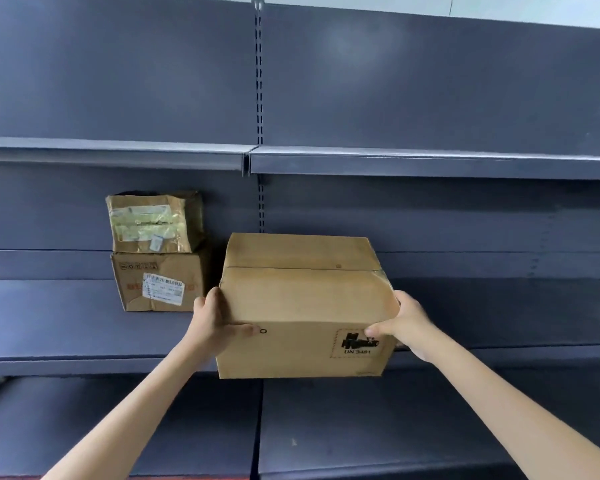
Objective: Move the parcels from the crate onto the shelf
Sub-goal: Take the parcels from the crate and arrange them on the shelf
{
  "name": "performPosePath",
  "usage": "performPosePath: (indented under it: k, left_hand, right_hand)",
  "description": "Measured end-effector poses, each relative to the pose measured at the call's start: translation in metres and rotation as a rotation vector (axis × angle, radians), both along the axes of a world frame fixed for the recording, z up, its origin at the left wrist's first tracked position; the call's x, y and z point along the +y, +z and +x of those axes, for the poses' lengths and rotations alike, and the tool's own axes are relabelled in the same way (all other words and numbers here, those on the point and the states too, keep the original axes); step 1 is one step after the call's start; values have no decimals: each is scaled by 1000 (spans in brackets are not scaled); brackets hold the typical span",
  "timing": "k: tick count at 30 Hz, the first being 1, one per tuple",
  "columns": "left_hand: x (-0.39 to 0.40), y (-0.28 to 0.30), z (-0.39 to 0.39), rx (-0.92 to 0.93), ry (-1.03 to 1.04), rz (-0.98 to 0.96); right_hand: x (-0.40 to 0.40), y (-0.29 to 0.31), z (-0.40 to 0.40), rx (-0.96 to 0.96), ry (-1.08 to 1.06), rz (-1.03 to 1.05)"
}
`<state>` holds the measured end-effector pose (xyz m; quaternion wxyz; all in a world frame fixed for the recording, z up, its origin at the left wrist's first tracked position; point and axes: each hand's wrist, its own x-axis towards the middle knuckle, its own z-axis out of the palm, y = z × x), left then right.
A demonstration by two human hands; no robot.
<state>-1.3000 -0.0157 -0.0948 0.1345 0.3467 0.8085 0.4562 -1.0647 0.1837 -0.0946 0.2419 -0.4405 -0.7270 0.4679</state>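
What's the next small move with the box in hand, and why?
Probably push the large cardboard box forward onto the middle shelf and set it down right of the two stacked parcels. The left hand and right hand grip its sides, and its near end seems to overhang the shelf edge.

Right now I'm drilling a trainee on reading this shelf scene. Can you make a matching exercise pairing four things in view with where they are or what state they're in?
Things:
1. large box
2. crumpled parcel
3. barcode-label parcel
4. upper shelf

Places or states:
A. nothing visible on it
B. stacked on another parcel
C. gripped at both ends by the left hand and right hand
D. on the middle shelf, under a parcel

Pairs: 1-C, 2-B, 3-D, 4-A
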Motion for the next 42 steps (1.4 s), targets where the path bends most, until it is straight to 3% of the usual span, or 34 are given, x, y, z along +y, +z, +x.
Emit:
performPosePath:
  k: [13, 23, 30, 33, 36, 39, 42]
  left_hand:
    - [51, 4, -18, -49, -3, -138]
    - [61, -3, -34, -73, -15, -50]
    - [62, -2, -40, -109, -53, -121]
    - [60, -2, -45, -157, -78, -112]
    - [55, -5, -47, -240, -95, -72]
    - [52, -13, -50, -255, -106, -81]
    - [47, -19, -54, -268, -115, -93]
  right_hand:
    - [49, 13, -13, -77, 35, -55]
    - [53, 8, -22, -64, 6, -35]
    - [51, 3, -20, -27, -26, -26]
    - [48, 2, -19, -91, -100, 85]
    - [37, 7, -23, -287, -144, 344]
    - [15, 15, -36, -443, -79, 639]
    - [-11, 16, -60, -514, 54, 761]
